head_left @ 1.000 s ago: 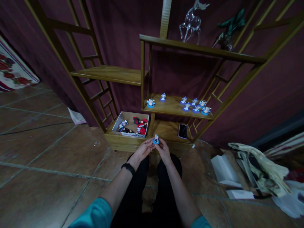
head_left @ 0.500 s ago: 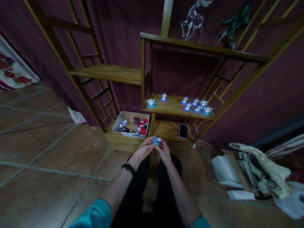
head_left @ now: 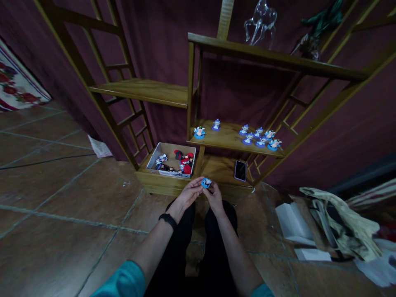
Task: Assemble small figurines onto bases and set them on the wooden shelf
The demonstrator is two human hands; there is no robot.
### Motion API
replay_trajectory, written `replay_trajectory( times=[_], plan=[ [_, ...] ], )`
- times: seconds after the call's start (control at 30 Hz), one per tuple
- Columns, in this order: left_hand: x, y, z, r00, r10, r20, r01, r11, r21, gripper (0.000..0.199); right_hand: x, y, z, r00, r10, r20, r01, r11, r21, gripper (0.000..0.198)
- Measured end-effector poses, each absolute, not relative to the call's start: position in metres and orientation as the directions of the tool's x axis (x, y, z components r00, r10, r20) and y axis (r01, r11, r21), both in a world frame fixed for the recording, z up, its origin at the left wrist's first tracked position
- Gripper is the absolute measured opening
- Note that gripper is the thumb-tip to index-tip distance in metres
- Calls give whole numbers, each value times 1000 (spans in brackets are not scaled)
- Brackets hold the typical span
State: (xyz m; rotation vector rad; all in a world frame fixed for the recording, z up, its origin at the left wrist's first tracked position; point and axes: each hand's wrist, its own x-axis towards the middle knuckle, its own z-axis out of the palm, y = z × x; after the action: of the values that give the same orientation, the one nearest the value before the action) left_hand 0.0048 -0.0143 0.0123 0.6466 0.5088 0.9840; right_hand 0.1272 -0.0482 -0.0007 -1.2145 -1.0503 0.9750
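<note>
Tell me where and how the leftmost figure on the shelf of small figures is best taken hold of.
Pinch the leftmost figure by opposite edges of its blue base, probably best from the open front: it stands upright on that wide disc, with a wooden post close on its left and a board overhead.

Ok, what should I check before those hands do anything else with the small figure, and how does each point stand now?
1. Small figure supported: ok, left hand and right hand both hold it.
2. Figure upright: not ok, it is tilted.
3. Shelf figures standing: ok.
4. Box open: ok, with more figures inside.
5. Phone apart from the hands: ok.
6. Figure undamaged: cannot tell, too small.
</note>
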Motion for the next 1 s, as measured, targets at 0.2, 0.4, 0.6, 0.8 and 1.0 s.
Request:
replay_trajectory(
  times=[0.2,0.4,0.6,0.8,1.0],
  plan=[
    [8,-16,13,447,880,-162,-612,433,662,40,127,-46,-4,239,961,141,-20,151,-988,42],
    [6,-16,8,459,871,-178,-593,449,669,41,127,-46,-6,258,955,149,6,152,-988,41],
    [6,-15,10,477,859,-186,-591,469,656,36,129,-47,-2,231,961,153,-26,163,-986,43],
    [7,-15,9,526,827,-199,-577,519,630,32,132,-47,-2,234,960,152,-2,157,-988,42],
    [8,-17,12,559,795,-236,-561,572,599,26,134,-46,-9,259,954,153,41,147,-988,41]
  ],
)
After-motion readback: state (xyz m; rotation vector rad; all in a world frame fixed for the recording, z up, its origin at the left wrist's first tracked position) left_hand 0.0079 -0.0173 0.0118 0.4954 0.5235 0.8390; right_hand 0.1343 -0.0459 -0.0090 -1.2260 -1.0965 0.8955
